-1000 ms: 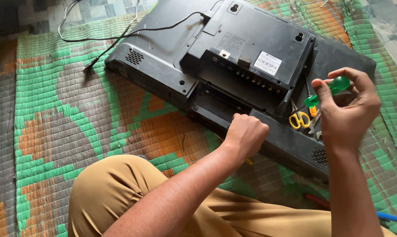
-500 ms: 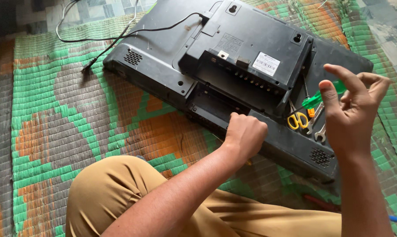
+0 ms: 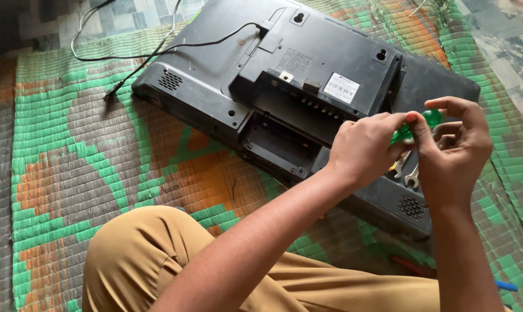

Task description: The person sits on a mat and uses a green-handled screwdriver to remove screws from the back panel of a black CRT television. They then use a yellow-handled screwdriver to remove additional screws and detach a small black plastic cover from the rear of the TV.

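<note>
Both hands meet over the right part of the black monitor back (image 3: 226, 81); the left hand (image 3: 365, 151) and right hand (image 3: 455, 151) each pinch the green tool (image 3: 414, 128) between their fingers; a small spanner (image 3: 412, 176) lies just below.

Television back (image 3: 215, 86): black plastic, with small grille patches of fine dots near its corners.
Sticker (image 3: 341, 88): white with dark printed stripes.
Cable (image 3: 157, 49): black.
Mat (image 3: 99, 167): woven, banded in bright green, orange and grey-brown in a stepped, blocky pattern.
Screwdriver handle (image 3: 414, 128): translucent green, between the left hand (image 3: 362, 150) and the right hand (image 3: 455, 153).
Wrench (image 3: 412, 175): silver metal.
Trousers (image 3: 140, 266): plain tan.
Floor (image 3: 504, 40): mottled grey and pale green.
Small items on the mat by the right forearm: one red (image 3: 411, 267), one blue (image 3: 505, 285).
</note>
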